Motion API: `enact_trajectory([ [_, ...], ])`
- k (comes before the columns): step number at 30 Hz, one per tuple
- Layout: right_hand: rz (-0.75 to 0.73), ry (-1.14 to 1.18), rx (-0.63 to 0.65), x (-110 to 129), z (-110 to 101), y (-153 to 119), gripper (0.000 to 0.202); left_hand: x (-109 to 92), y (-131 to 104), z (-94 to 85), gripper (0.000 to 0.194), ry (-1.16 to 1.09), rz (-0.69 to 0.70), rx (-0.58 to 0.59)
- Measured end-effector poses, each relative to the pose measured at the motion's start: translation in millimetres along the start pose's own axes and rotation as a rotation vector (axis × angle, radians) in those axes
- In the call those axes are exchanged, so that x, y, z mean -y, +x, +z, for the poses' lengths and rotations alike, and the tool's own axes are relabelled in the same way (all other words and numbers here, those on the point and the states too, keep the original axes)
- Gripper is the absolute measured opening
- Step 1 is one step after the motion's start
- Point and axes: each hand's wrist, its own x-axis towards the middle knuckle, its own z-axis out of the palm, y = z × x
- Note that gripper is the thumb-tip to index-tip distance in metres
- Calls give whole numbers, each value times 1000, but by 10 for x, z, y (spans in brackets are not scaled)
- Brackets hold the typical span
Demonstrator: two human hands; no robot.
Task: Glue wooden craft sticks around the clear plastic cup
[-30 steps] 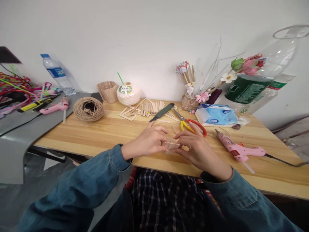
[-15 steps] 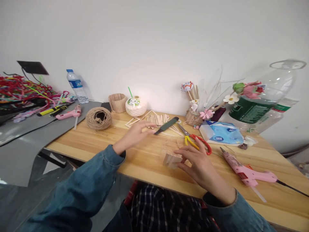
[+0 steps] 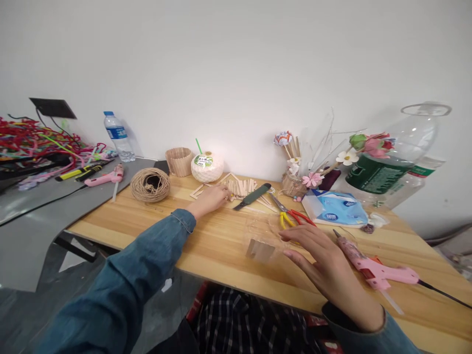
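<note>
My left hand [image 3: 211, 200] reaches to the left end of a row of short wooden craft sticks [image 3: 243, 188], fingers bent down and together; whatever sits between the fingertips is hidden. My right hand [image 3: 324, 258] has its thumb and fingers apart and holds nothing. Just left of it stands a clear plastic container [image 3: 258, 227] with several short wooden strips [image 3: 261, 250] on its near side. Between the hands and the wall lies a dark green-handled knife [image 3: 253, 196]. Scissors [image 3: 289, 211] with red and yellow handles lie beyond my right fingertips.
Right of my right hand lies a pink glue gun [image 3: 379, 270]. Twine [image 3: 150, 185], a wooden-stick cup [image 3: 179, 162] and a white coconut [image 3: 207, 168] stand at back left. A tissue pack [image 3: 335, 207], paper flowers [image 3: 313, 179] and large bottle [image 3: 383, 172] occupy the back right.
My left hand has moved forward to the craft sticks and its fingers have bent down. My right hand has let go of the stick-covered container and drawn back to the right, opening.
</note>
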Motion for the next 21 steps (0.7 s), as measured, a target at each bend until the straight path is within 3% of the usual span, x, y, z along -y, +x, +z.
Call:
enact_trajectory([
  [7,37,30,-43,-44,-24,-69,15,-26,58,85,23,75,36,-27],
  [15,55,39,-131,-28,-83,-55,11,-111,84,-206,27,45,-38,-273],
  [18,55,36,-198,7,-83,-42,8,-298,79,-405,28,-24,-28,-432],
  [21,79,24,-235,41,-92,-67,5,-593,0,-628,16,-336,124,-751],
])
